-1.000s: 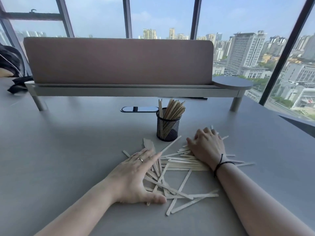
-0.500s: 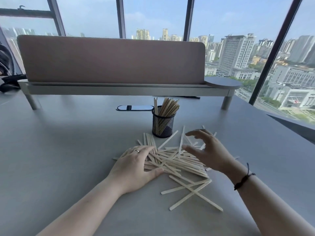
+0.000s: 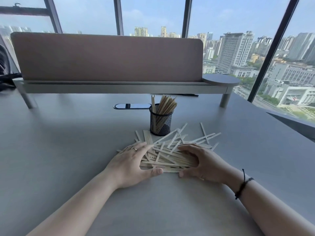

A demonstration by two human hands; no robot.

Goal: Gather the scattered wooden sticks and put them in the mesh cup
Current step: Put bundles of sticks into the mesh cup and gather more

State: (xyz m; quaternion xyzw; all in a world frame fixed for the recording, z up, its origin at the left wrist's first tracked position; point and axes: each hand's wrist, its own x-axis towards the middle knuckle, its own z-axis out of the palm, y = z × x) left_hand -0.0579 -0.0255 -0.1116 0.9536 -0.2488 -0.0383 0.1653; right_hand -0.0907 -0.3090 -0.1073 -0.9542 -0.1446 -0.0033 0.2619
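Observation:
A pile of pale wooden sticks (image 3: pixel 170 155) lies on the grey table, just in front of a black mesh cup (image 3: pixel 161 121) that holds several sticks upright. My left hand (image 3: pixel 131 162), with a ring on one finger, cups the pile's left side, thumb along its near edge. My right hand (image 3: pixel 204 161) cups the right side, fingers curled against the stick ends. Both hands press the pile between them. A few loose sticks (image 3: pixel 204 133) lie spread beyond the pile, right of the cup.
A low padded divider on a metal shelf (image 3: pixel 109 86) crosses the table behind the cup. A dark cable slot (image 3: pixel 132 106) sits left of the cup. The table's right edge (image 3: pixel 289 120) runs along the window. A dark bag (image 3: pixel 5 72) is at far left.
Both hands have swept inward and toward me, pushing the scattered sticks into one tighter pile. The stray sticks near the front edge are now within the pile.

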